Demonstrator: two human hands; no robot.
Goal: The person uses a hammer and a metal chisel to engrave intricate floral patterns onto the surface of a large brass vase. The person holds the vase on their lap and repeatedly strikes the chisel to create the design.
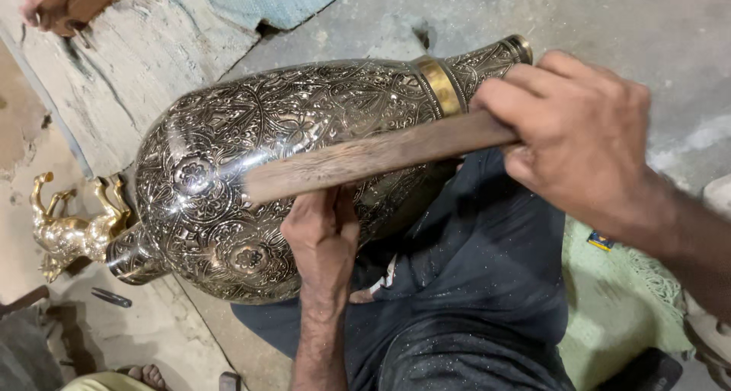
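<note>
At far left a small gold-coloured metal horse figurine (72, 231) stands on the floor, touching the foot of a large engraved silver-toned metal vase (251, 170) lying on its side across the person's lap. The left hand (324, 235) presses its fingers together against the vase's belly, possibly pinching something hidden. The right hand (579, 140) closes around a flat brown wooden stick (373, 156) laid over the vase. The vase looks heavy, rigid and slippery; neck and foot offer the surest hold.

The right hand (575, 136) was fisted, knuckles up; the left hand (321, 235) reached forward, fingers curled under.
</note>
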